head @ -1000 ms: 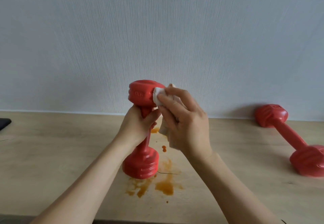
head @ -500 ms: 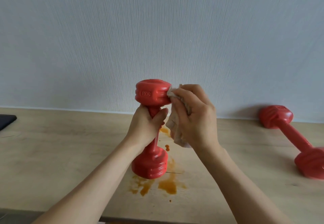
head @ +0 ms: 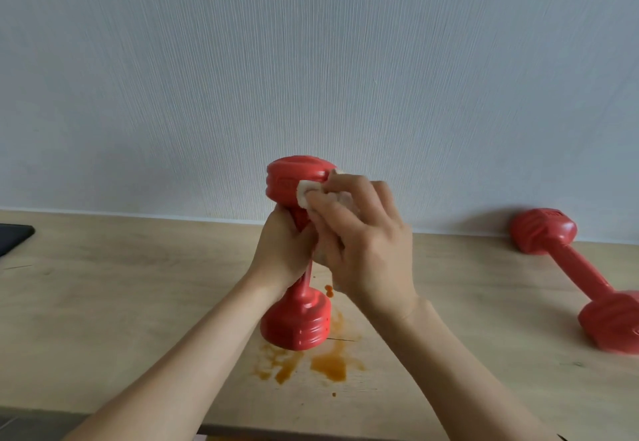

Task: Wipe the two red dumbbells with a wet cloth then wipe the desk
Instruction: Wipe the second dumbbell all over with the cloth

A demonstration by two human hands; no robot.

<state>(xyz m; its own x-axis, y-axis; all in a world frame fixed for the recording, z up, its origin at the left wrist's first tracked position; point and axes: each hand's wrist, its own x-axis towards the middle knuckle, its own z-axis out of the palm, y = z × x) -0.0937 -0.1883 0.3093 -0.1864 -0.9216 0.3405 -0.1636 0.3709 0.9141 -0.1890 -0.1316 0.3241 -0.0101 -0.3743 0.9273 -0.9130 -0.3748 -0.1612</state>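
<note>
My right hand [head: 366,250] is pinching the damp white cloth [head: 306,193], now sliding back onto the upright red plastic dumbbell [head: 297,257]'s top head; left hand [head: 283,250] is clamping its handle.

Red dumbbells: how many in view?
2. One dumbbell is held upright mid-desk by the left hand; the other dumbbell lies at far right by the wall. None seem hidden.

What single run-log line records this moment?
left hand: holds upright dumbbell | right hand: cloth on top head | second dumbbell: lying | desk: stained
</note>
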